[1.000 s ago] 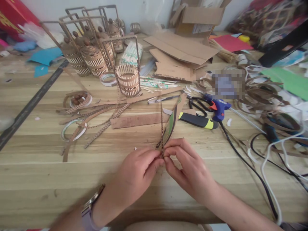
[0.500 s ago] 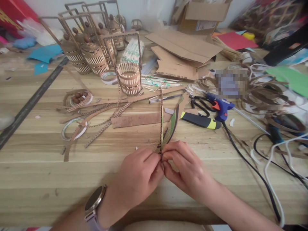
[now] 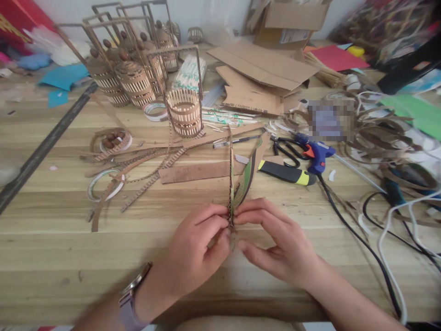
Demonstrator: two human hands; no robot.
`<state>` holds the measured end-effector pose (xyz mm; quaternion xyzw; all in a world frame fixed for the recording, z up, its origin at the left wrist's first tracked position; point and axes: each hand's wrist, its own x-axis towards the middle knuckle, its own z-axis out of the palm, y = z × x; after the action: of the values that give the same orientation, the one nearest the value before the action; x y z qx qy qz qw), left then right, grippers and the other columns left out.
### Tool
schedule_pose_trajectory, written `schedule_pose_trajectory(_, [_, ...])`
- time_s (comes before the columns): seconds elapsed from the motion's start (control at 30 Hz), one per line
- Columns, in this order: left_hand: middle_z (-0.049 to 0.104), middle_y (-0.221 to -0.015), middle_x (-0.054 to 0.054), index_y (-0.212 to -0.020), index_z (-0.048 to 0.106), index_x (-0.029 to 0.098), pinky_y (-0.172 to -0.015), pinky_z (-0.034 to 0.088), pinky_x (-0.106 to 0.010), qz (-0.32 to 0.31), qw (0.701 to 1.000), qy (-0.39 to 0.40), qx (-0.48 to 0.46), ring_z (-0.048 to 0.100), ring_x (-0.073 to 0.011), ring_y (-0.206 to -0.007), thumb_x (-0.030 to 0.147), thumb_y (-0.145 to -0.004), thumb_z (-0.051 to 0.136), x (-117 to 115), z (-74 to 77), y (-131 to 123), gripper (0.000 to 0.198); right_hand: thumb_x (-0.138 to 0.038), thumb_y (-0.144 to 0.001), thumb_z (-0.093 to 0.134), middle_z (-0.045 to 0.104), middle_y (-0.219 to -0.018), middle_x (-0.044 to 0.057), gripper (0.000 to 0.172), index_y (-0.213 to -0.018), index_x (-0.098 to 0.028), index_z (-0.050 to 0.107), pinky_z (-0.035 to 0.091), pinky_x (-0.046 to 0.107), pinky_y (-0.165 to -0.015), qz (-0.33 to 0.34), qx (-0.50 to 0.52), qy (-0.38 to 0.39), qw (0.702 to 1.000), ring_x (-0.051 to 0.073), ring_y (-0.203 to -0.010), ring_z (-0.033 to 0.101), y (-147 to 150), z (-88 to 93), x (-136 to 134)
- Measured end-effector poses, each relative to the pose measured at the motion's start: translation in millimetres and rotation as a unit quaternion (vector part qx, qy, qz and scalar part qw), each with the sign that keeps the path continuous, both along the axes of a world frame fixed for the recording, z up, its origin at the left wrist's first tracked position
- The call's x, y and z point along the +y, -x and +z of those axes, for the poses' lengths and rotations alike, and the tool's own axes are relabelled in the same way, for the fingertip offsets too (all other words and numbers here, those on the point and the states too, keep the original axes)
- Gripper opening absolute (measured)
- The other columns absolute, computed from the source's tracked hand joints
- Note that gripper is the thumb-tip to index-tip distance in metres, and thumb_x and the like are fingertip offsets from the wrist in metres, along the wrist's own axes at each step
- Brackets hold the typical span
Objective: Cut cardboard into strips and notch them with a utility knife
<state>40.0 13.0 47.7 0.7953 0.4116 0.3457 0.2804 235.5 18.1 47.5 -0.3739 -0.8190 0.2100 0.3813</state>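
- While the left hand (image 3: 203,243) pinches the near end of a narrow corrugated strip (image 3: 230,184) between thumb and fingers, the right hand (image 3: 285,243) has its thumb apart, with only the fingertips at the strip's other side.
- That strip stands on edge in front of the person and runs away from the hands, joined to nothing else that I can make out; its shaping looks unfinished.
- Beside it, a green-printed strip (image 3: 247,177) curves down to the right fingers; whether the two are one piece, I cannot tell.
- Beyond, a flat brown strip (image 3: 193,174) and a utility knife (image 3: 282,173) lie loose, as does a glue gun (image 3: 319,156), untouched.
- Farther off, one slatted basket (image 3: 186,117) has its handle on but no lid, so it seems only partly built.
- Behind it to the left, several lidded baskets (image 3: 134,82) with handles and knobs look complete.
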Motion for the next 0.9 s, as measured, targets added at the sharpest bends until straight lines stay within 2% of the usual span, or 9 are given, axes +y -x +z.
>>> schedule_pose_trajectory(0.07, [0.069, -0.102, -0.007, -0.087, 0.063, 0.018, -0.086, 0.053, -0.026, 0.003, 1.0, 0.003, -0.005, 0.066, -0.0171, -0.095, 0.009, -0.091, 0.048, -1.1, 0.4, 0.3, 0.017, -0.027, -0.089, 0.066, 0.069, -0.099, 0.008, 0.02, -0.107, -0.022, 0.059, 0.058, 0.034, -0.075, -0.01, -0.018, -0.043, 0.999, 0.02, -0.09, 0.068, 1.2, -1.7, -1.0])
schedule_pose_trajectory(0.17, [0.068, -0.103, -0.008, -0.088, 0.062, 0.019, -0.087, 0.053, -0.027, -0.007, 1.0, -0.002, -0.006, 0.065, -0.0177, -0.096, 0.01, -0.092, 0.049, -2.0, 0.8, 0.2, 0.016, -0.017, -0.089, 0.064, 0.071, -0.097, 0.006, 0.018, -0.105, -0.024, 0.061, 0.058, 0.035, -0.075, -0.032, -0.015, -0.075, 0.997, 0.019, -0.088, 0.069, 4.1, -2.7, -2.4])
schedule_pose_trajectory(0.27, [0.068, -0.102, -0.008, -0.085, 0.062, 0.017, -0.088, 0.052, -0.027, -0.022, 1.0, -0.006, -0.003, 0.064, -0.0173, -0.097, 0.011, -0.092, 0.051, -2.2, 0.5, -0.6, 0.014, -0.011, -0.088, 0.061, 0.072, -0.094, 0.005, 0.02, -0.102, -0.025, 0.062, 0.058, 0.035, -0.073, -0.044, 0.001, -0.083, 0.996, 0.019, -0.086, 0.07, 7.1, -1.4, -3.6])
schedule_pose_trajectory(0.5, [0.066, -0.097, -0.007, -0.082, 0.061, 0.016, -0.087, 0.05, -0.023, -0.038, 0.999, 0.007, -0.009, 0.063, -0.0153, -0.093, 0.008, -0.091, 0.049, -2.1, 1.7, -2.1, 0.017, -0.01, -0.088, 0.058, 0.071, -0.088, 0.004, 0.015, -0.092, -0.024, 0.059, 0.055, 0.034, -0.072, -0.061, 0.009, -0.078, 0.995, 0.017, -0.082, 0.068, 10.5, -0.7, -4.7])
schedule_pose_trajectory(0.77, [0.067, -0.089, -0.004, -0.074, 0.058, 0.019, -0.077, 0.051, -0.023, -0.042, 0.995, 0.07, -0.053, 0.063, -0.0145, -0.081, 0.01, -0.088, 0.046, 1.5, 6.8, -1.2, 0.021, -0.013, -0.086, 0.056, 0.07, -0.083, 0.0, 0.013, -0.087, -0.026, 0.057, 0.057, 0.03, -0.069, -0.066, 0.04, 0.018, 0.997, 0.016, -0.079, 0.069, 7.0, 0.1, -3.9])
schedule_pose_trajectory(0.9, [0.068, -0.087, -0.005, -0.072, 0.061, 0.019, -0.079, 0.051, -0.025, -0.045, 0.989, 0.124, -0.06, 0.065, -0.0164, -0.085, 0.013, -0.087, 0.048, 0.1, 5.7, 1.8, 0.021, -0.013, -0.088, 0.056, 0.069, -0.084, 0.001, 0.013, -0.087, -0.025, 0.057, 0.056, 0.029, -0.068, -0.057, 0.097, 0.078, 0.991, 0.016, -0.079, 0.068, 4.9, -2.3, -3.6])
